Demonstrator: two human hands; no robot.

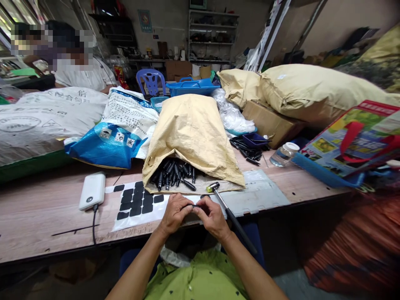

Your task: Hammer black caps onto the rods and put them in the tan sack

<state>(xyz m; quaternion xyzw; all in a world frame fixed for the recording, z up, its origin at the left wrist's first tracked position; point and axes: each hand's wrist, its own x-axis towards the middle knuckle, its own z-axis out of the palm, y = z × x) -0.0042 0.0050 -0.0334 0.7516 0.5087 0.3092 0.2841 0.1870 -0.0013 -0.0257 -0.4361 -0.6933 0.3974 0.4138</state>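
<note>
My left hand (174,211) and my right hand (213,216) meet at the table's front edge. Their fingertips pinch a small black piece (194,206) from both sides; most of it is hidden. Just beyond them, several black pen-like parts (171,173) spill from the mouth of a tan woven sack (190,125). Left of my left hand lies a white sheet bearing black rounded-square stickers (137,198). A hammer (229,210) with a yellowish head rests beside my right hand, its black handle jutting over the edge.
A white power bank (92,191) with a cable lies at left. Behind it are a blue-and-white bag (115,129) and a white sack (46,121). Rightward are more black parts (246,151), a clear jar (283,154) and a colourful bag (353,141). A person (81,77) sits across the table.
</note>
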